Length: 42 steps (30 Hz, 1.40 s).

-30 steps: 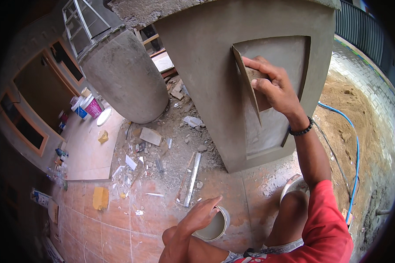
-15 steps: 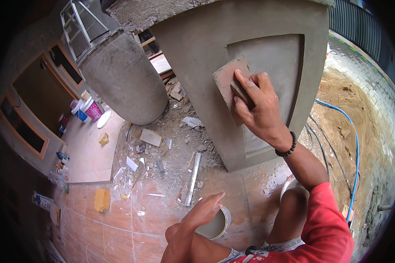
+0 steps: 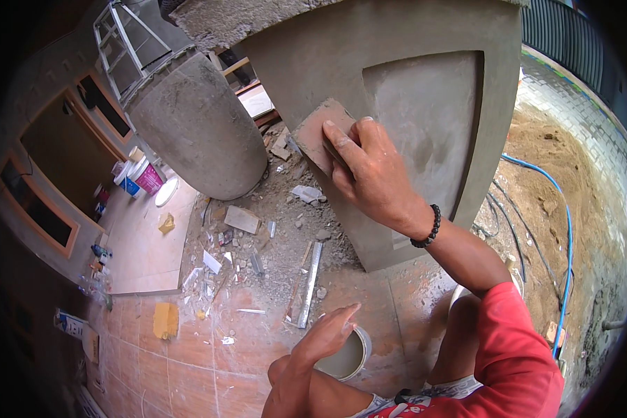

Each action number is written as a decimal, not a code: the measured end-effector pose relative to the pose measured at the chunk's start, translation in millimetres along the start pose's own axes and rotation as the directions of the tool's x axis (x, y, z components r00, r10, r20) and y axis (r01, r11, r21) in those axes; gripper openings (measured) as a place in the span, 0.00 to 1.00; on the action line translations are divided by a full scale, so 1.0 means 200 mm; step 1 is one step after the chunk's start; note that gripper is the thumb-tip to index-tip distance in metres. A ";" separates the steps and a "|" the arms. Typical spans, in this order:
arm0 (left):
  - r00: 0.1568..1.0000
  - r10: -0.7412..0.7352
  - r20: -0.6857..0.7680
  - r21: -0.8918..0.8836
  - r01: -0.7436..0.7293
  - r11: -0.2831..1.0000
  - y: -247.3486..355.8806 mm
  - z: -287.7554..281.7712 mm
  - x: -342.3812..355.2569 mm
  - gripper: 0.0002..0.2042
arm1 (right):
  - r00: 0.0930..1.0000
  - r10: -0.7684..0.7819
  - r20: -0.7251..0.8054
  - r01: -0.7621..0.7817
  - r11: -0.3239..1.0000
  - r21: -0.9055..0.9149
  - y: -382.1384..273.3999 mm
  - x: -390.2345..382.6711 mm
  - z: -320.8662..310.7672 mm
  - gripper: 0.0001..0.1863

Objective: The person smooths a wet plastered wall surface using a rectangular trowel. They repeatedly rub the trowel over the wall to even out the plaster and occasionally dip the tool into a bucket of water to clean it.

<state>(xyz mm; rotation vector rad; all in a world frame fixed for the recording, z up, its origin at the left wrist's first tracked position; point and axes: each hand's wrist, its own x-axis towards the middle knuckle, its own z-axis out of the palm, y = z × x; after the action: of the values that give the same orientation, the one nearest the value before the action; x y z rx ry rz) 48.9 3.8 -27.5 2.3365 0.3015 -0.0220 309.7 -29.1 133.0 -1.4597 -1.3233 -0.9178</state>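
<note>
My right hand [image 3: 380,174] is closed around the handle of a plastering float [image 3: 315,131] with a pinkish, cement-smeared board. The float lies against the left edge of a grey cement-plastered pillar [image 3: 292,66], part of it past that edge. To the right of the hand, the pillar has a recessed panel [image 3: 425,104] with a darker damp patch low on it. My left hand [image 3: 331,331] rests near my left knee, fingers stretched out and holding nothing. Right beside it stands a round bucket [image 3: 364,352] of greyish liquid, partly hidden by that hand and my leg.
Rubble and a metal strip [image 3: 310,285] lie left of the pillar's foot. A yellow sponge-like block [image 3: 165,320] sits on the tiles. Behind are a rounded cement column [image 3: 198,129] and paint buckets [image 3: 146,175]. A sand heap [image 3: 547,150] and blue hose [image 3: 566,209] are at right.
My right hand has moved the float leftward, from beside the recessed panel to the pillar's left edge. My left hand stays by the bucket.
</note>
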 end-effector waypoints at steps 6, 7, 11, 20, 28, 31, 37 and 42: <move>1.000 0.007 -0.001 0.010 -0.007 1.000 0.00 0.00 0.00 0.23 | 0.996 0.043 -0.072 -0.052 0.990 -0.128 0.05 0.07 -0.07 0.31; 1.000 0.002 0.002 0.009 -0.002 1.000 0.00 0.00 0.01 0.23 | 0.998 0.027 -0.057 -0.035 0.988 -0.148 0.04 0.09 -0.06 0.31; 0.995 -0.072 0.066 -0.015 0.073 0.997 0.02 -0.01 0.03 0.23 | 0.973 -0.092 0.211 0.083 0.995 0.053 -0.02 -0.03 -0.03 0.31; 1.000 -0.024 0.015 0.012 0.024 1.000 0.00 0.00 0.03 0.23 | 0.937 0.280 0.209 -0.347 0.686 0.639 0.32 0.02 -0.31 0.28; 1.000 0.019 -0.008 0.001 -0.019 1.000 -0.03 0.01 0.03 0.23 | 0.916 0.275 0.292 -0.401 0.634 0.661 0.33 0.08 -0.26 0.28; 1.000 0.015 -0.013 -0.003 -0.015 1.000 -0.03 0.01 0.03 0.23 | 0.922 0.270 0.278 -0.387 0.613 0.688 0.32 0.10 -0.26 0.27; 0.999 0.036 -0.007 0.000 -0.036 0.999 -0.03 0.01 0.03 0.23 | 0.940 0.178 0.291 -0.323 0.736 0.595 0.33 0.13 -0.29 0.27; 1.000 0.003 0.013 0.008 -0.004 1.000 -0.02 0.02 0.04 0.24 | 0.923 0.157 0.350 -0.300 0.864 0.405 0.32 -0.04 -0.34 0.28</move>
<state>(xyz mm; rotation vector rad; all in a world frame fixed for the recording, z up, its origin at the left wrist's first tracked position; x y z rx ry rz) 56.0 5.3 -35.0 2.3437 0.2914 -0.0368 375.8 -94.8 134.8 -1.3790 -1.4268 -0.1981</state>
